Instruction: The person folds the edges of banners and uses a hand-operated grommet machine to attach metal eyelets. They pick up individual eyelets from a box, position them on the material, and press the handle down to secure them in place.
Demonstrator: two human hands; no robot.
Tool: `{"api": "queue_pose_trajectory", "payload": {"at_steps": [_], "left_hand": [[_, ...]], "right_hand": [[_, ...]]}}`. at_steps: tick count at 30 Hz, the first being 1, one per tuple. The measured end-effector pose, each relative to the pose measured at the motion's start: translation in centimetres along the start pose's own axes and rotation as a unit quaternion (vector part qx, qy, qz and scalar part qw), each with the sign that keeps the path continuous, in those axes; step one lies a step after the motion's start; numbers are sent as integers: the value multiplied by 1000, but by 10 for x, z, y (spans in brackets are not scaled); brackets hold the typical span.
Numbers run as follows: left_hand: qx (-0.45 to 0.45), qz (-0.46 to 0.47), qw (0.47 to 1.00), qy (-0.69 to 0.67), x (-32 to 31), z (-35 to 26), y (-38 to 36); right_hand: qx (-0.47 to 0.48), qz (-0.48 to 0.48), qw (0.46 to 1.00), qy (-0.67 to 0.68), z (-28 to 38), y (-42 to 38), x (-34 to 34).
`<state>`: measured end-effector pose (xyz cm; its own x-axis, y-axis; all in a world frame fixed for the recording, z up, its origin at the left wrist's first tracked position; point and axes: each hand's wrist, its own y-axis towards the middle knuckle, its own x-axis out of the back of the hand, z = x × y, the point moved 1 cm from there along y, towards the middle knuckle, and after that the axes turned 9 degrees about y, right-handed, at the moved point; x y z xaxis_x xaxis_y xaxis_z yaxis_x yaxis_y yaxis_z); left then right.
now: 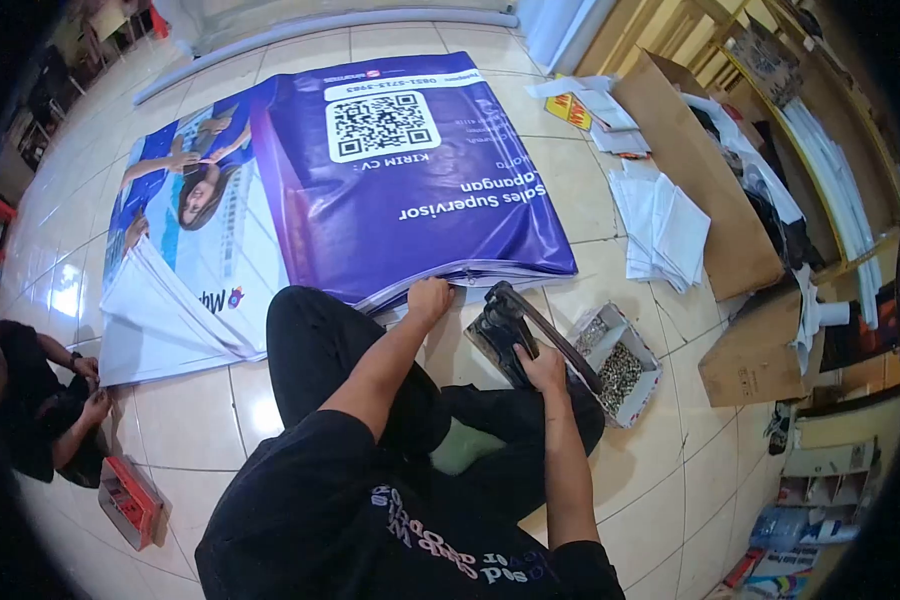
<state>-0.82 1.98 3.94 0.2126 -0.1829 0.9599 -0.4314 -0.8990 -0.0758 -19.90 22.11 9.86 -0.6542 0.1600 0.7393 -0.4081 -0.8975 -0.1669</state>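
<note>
A large vinyl banner [370, 215], purple with a QR code and white lettering, lies folded in layers on the floor in front of me. My left hand [430, 300] has its fingers closed on the layered near edge of this banner. To its right stands a dark metal eyelet press [498, 335] with a long lever arm slanting over it. The fingers of my right hand [543, 368] are wrapped round the press's near part. Beside the lever is an open white box [652, 378] of small shiny metal eyelets in two compartments.
Another person's hands [92, 395] are at the banner's left corner, near a small red box [130, 503]. Stacked white sheets [660, 228] and a big cardboard box [695, 180] are on the right. A smaller carton [755, 360] stands nearer.
</note>
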Motion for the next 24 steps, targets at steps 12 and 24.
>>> {"api": "queue_pose_trajectory", "payload": {"at_steps": [12, 24], "left_hand": [[-347, -148, 904, 201, -31, -43, 26], [-68, -101, 991, 60, -43, -34, 52]], "right_hand": [[51, -74, 996, 14, -16, 2, -7], [1, -1, 999, 51, -20, 3, -4]]}}
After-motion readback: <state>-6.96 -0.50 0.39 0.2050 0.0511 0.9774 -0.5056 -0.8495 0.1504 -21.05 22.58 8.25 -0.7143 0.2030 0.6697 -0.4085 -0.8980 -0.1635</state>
